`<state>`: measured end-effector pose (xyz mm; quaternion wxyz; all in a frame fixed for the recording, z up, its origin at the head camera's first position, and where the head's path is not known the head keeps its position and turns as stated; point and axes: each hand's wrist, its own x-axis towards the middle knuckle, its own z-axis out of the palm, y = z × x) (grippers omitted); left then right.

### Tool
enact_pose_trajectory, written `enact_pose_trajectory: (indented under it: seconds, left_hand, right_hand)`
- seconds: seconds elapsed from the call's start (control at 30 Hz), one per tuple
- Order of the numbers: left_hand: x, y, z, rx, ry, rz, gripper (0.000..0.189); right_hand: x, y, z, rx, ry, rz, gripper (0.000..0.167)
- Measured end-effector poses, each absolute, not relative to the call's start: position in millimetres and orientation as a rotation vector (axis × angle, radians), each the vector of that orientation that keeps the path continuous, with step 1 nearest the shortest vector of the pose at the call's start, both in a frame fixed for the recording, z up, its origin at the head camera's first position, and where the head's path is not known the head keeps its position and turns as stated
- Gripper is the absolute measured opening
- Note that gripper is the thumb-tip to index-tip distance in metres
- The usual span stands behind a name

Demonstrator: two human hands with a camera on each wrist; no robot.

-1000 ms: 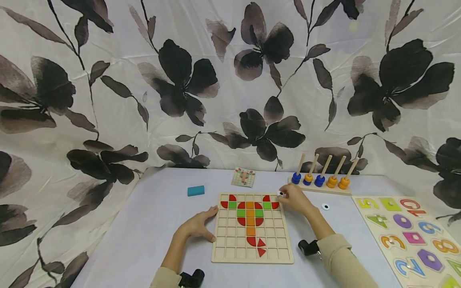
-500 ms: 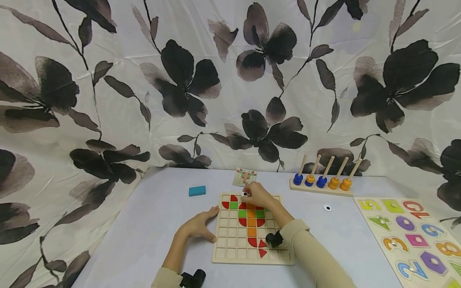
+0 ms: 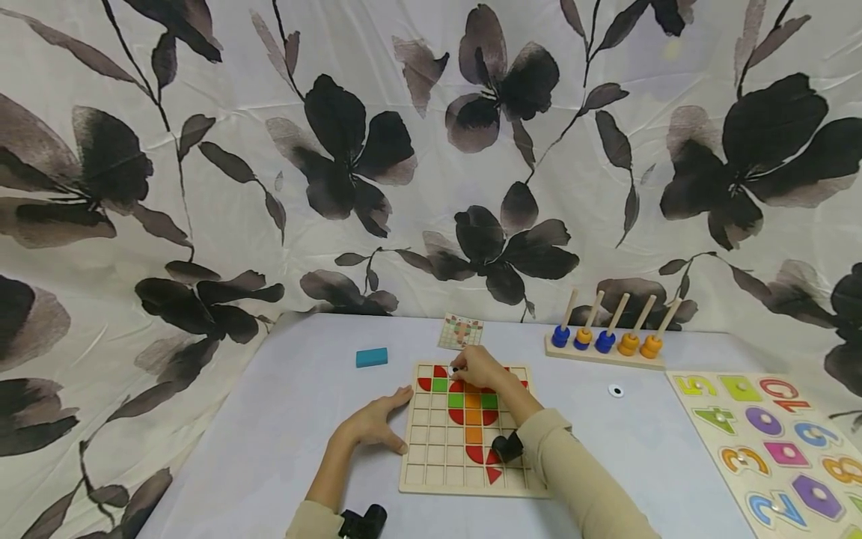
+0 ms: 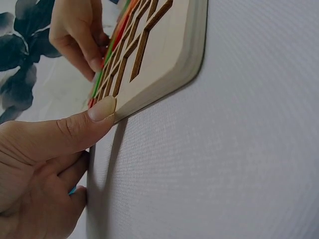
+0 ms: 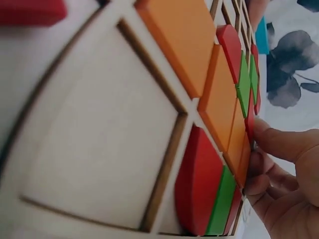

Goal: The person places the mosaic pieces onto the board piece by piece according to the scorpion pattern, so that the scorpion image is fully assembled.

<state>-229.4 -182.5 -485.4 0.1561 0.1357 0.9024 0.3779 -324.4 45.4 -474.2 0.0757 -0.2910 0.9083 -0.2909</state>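
Note:
A square wooden grid board point(image 3: 434, 454) lies on the table, with red, green and orange tiles set in its cells. My left hand point(image 3: 370, 425) is beside its left edge, thumb and fingers spread; in the left wrist view the thumb point(image 4: 102, 109) presses the board's side. At the top row my right hand point(image 3: 480, 367) pinches a small white disc with a black dot point(image 3: 454, 370), close over the cell right of the upper-left red and green tiles. The right wrist view shows those fingers point(image 5: 279, 144) low at the far tiles, the disc mostly hidden by them.
A pattern card point(image 3: 461, 331) lies behind the board, a blue block point(image 3: 372, 357) to its left. A second dotted white disc point(image 3: 616, 391) lies to the right. Farther right are a peg stand with blue and orange beads point(image 3: 606, 346) and a number-and-shape puzzle board point(image 3: 761, 419).
My right hand has carried the white disc left from the board's top-right corner to the upper-left part of the top row, then lowered slightly. My left hand has stayed at the left edge.

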Motion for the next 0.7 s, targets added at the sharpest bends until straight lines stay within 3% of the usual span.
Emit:
enact_pose_trajectory:
  seconds: [0.5,0.7]
  left_hand:
    - [-229.2,-180.9,-485.1,0.36,2.599,1.068,0.099]
    - [-228.7,-180.8,-484.6,0.373,2.591,1.078,0.099]
  right_hand:
    - [-324.0,44.0,-467.1,-0.698,2.757,-0.837,0.017]
    - [-319.0,58.4,-473.8,-0.786,2.762,-0.992,0.023]
